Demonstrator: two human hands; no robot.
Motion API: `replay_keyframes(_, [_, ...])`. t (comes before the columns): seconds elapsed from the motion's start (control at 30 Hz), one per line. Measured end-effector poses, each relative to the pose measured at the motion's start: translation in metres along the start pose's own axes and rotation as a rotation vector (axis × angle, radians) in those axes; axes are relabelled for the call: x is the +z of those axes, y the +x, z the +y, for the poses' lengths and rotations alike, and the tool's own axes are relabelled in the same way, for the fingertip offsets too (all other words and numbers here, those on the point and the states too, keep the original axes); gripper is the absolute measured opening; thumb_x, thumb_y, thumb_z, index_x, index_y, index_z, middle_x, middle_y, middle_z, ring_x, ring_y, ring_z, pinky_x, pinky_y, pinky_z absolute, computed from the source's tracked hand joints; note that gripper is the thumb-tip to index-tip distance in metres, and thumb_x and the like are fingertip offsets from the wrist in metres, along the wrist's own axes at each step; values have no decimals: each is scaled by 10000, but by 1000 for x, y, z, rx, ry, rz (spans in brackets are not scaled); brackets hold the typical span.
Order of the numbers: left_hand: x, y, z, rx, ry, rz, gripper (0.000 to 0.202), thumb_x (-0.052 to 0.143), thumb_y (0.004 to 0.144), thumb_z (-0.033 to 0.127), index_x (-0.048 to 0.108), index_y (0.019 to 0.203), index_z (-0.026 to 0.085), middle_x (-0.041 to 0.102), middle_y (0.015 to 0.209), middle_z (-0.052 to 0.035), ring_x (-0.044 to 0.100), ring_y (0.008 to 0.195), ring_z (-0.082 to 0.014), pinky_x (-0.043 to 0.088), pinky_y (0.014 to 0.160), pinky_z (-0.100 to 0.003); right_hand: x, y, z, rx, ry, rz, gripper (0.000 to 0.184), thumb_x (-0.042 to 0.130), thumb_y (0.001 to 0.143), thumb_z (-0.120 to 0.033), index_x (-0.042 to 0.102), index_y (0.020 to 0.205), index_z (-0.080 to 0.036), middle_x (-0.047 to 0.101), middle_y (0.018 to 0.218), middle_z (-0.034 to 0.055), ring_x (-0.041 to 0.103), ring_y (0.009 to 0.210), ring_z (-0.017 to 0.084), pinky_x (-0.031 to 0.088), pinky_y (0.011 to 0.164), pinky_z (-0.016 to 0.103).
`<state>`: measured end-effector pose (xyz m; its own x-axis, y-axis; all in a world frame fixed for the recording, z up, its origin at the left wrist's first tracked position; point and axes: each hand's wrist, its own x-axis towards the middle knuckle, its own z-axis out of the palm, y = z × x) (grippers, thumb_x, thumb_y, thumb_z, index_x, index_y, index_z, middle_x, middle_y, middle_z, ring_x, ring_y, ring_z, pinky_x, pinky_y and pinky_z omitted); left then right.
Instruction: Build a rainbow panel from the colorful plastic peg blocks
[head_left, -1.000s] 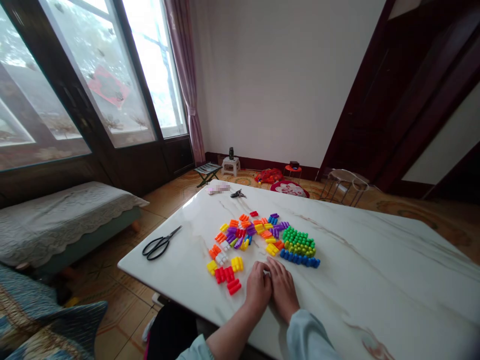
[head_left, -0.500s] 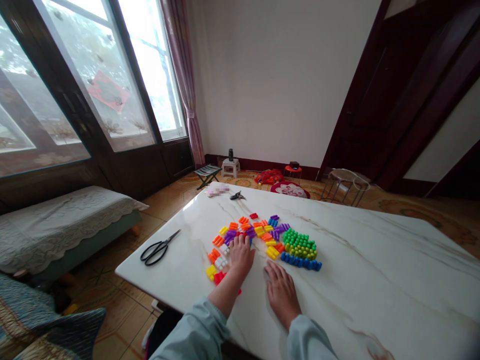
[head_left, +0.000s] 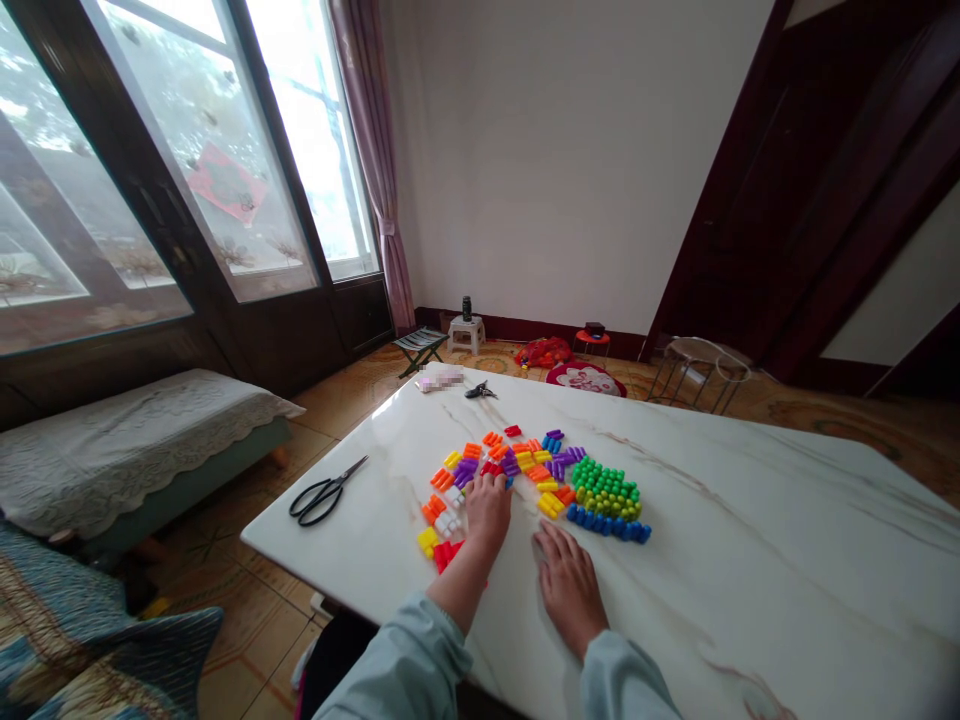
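A scatter of small coloured plastic blocks (head_left: 525, 465) lies on a white marble table (head_left: 750, 540). Beside it sits a joined piece of green blocks (head_left: 606, 488) with a blue row (head_left: 609, 524) along its near edge. My left hand (head_left: 487, 508) rests on the loose blocks, fingers curled down over them; what they grip is hidden. Red blocks (head_left: 448, 552) and a yellow one (head_left: 428, 540) lie just left of that wrist. My right hand (head_left: 566, 585) lies flat on the tabletop, fingers stretched out, a little short of the blue row.
Black scissors (head_left: 324, 492) lie near the table's left edge. A small dark object (head_left: 478, 391) and a blurred pink item (head_left: 441, 378) sit at the far corner. Beyond are a low bed (head_left: 127, 440), stools (head_left: 465, 332), a wire-frame chair (head_left: 701, 368) and big windows.
My left hand left my right hand and reached forward onto the loose blocks. My right hand stayed flat on the table. The camera shifted slightly.
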<state>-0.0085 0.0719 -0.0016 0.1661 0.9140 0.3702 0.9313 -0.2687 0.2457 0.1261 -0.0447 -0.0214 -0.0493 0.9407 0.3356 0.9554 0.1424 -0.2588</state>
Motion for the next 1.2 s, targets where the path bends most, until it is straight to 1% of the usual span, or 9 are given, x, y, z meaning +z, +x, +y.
replay_keyframes(0.13, [0, 3, -2, -36, -28, -2, 245, 441, 936, 327, 623, 1031, 193, 656, 1034, -99, 572, 1005, -246, 384, 910, -397, 0, 0, -1, 6, -4, 1, 434, 402, 834, -155, 575, 1226, -226, 500, 1391, 39, 431, 1271, 197, 336, 1031, 345])
replay_keyframes(0.3, [-12, 6, 1, -31, -121, 16, 225, 446, 931, 275, 633, 1030, 198, 670, 1021, -94, 585, 998, -246, 403, 909, -392, 6, 0, 2, -3, 32, 41, 474, 411, 809, -141, 546, 1260, -200, 525, 1365, 62, 453, 1257, 219, 361, 1028, 369])
replay_keyframes(0.47, [-21, -15, 21, 56, -596, 61, 252, 394, 940, 243, 624, 1017, 172, 680, 957, -90, 617, 913, -208, 468, 815, -325, 15, -2, 9, 24, 179, 158, 606, 420, 853, -203, 280, 1442, -188, 501, 1373, 106, 474, 1249, 237, 399, 1025, 411])
replay_keyframes(0.6, [-22, -44, 35, -32, -908, -66, 321, 373, 943, 333, 643, 939, 161, 695, 858, -67, 638, 769, -174, 480, 696, -268, 14, -3, 10, 78, 389, 195, 638, 404, 922, -325, 123, 1480, -195, 468, 1392, 131, 505, 1227, 221, 461, 976, 380])
replay_keyframes(0.67, [-20, -55, 36, -26, -935, -160, 344, 371, 938, 350, 657, 898, 163, 694, 807, -54, 631, 728, -168, 469, 671, -257, 11, -2, 9, 108, 468, 196, 592, 381, 937, -342, 164, 1466, -188, 475, 1383, 139, 517, 1216, 217, 466, 972, 378])
replay_keyframes(0.8, [-15, -67, 34, 42, -869, -259, 342, 376, 928, 346, 663, 858, 174, 684, 758, -38, 611, 690, -161, 447, 652, -251, 6, 0, 8, 102, 563, 164, 416, 363, 942, -348, 414, 1318, -177, 576, 1264, 123, 563, 1152, 209, 473, 962, 363])
replay_keyframes(0.9, [-12, -68, 33, 42, -849, -190, 323, 358, 936, 348, 635, 904, 184, 676, 800, -33, 609, 713, -154, 443, 673, -251, 3, 2, 8, 126, 621, 182, 324, 356, 940, -349, 527, 1153, -175, 650, 1107, 104, 624, 1023, 201, 506, 887, 332])
replay_keyframes(1.1, [-6, -68, 34, 16, -831, -135, 320, 324, 945, 343, 591, 859, 190, 626, 730, -15, 583, 655, -143, 414, 623, -237, -2, 2, 9, 177, 709, 235, 284, 384, 915, -393, 570, 985, -190, 677, 897, 74, 649, 822, 198, 523, 749, 308])
replay_keyframes(1.2, [-4, -69, 32, -2, -858, -122, 319, 326, 939, 349, 585, 851, 184, 598, 669, -5, 555, 594, -138, 398, 574, -232, 1, 2, 14, 305, 783, 335, 288, 408, 896, -425, 569, 938, -189, 669, 822, 57, 633, 714, 178, 531, 666, 292])
